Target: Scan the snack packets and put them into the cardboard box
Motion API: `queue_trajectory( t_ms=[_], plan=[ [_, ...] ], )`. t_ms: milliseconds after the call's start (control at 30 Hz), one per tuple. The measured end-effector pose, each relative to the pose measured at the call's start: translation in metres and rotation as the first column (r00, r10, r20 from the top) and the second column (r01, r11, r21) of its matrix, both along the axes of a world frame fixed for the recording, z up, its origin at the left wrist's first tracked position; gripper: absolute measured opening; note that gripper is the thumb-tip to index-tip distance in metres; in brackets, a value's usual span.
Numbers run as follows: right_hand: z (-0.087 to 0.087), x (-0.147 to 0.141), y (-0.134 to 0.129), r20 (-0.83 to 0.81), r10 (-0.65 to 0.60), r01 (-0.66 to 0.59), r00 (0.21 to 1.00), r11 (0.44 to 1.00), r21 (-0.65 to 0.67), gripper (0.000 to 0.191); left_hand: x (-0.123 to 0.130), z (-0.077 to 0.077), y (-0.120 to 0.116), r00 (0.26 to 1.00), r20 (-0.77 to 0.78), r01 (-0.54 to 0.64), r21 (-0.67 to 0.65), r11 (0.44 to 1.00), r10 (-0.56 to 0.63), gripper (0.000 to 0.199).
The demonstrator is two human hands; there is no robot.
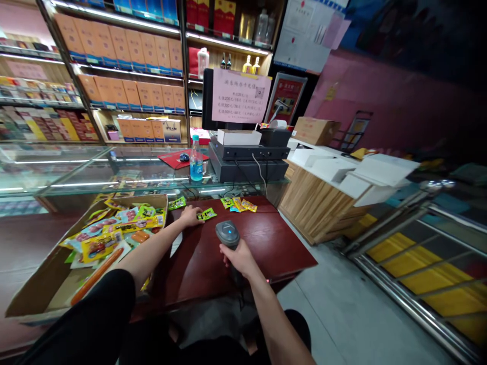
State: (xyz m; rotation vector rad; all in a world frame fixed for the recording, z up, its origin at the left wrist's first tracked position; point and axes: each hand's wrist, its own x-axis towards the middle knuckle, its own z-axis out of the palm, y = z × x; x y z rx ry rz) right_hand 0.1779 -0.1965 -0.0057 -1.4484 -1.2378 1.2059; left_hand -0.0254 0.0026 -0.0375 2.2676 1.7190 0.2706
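Observation:
My right hand is wrapped round the handle of a grey barcode scanner, held above the dark red table. Between the fingers of my left hand is the near end of a small green snack packet, low over the tabletop. Another green packet lies just behind that hand. Farther right, near the table's back edge, is a small group of yellow and green snack packets. To the left, a cardboard box holds many bright snack packets and a long orange sausage.
Behind the table runs a glass display counter with a blue-capped bottle, a mouse on a red mat, and a cash drawer below a monitor. At right stand a wooden cabinet and a metal railing.

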Motion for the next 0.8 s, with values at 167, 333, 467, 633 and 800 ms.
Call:
queue_trajectory(
  t_ms=[167, 333, 467, 633, 800],
  plan=[
    [0.001, 0.003, -0.004, 0.002, -0.010, 0.010, 1.000, 1.000, 0.017, 0.022, 0.001, -0.006, -0.008, 0.928, 0.370, 0.105, -0.193, 0.976, -0.026, 0.064],
    [-0.003, -0.003, -0.006, -0.015, -0.006, 0.006, 1.000, 1.000, 0.012, 0.021, -0.003, 0.004, -0.021, 0.688, 0.674, 0.183, -0.518, 0.835, 0.267, 0.061],
    [-0.002, -0.011, -0.008, -0.027, 0.012, -0.012, 1.000, 1.000, 0.005, 0.021, -0.009, 0.024, -0.026, 0.485, 0.789, 0.127, -0.491, 0.862, 0.378, 0.053],
    [0.000, -0.021, -0.005, -0.012, 0.040, -0.040, 0.999, 0.999, -0.002, 0.021, -0.013, 0.032, -0.027, 0.534, 0.708, -0.054, -0.516, 0.855, 0.462, 0.015],
    [-0.006, -0.022, -0.003, 0.002, 0.036, -0.036, 0.999, 0.999, -0.003, 0.022, -0.006, 0.022, -0.031, 0.783, 0.582, -0.091, -0.247, 0.965, 0.222, 0.024]
  ],
)
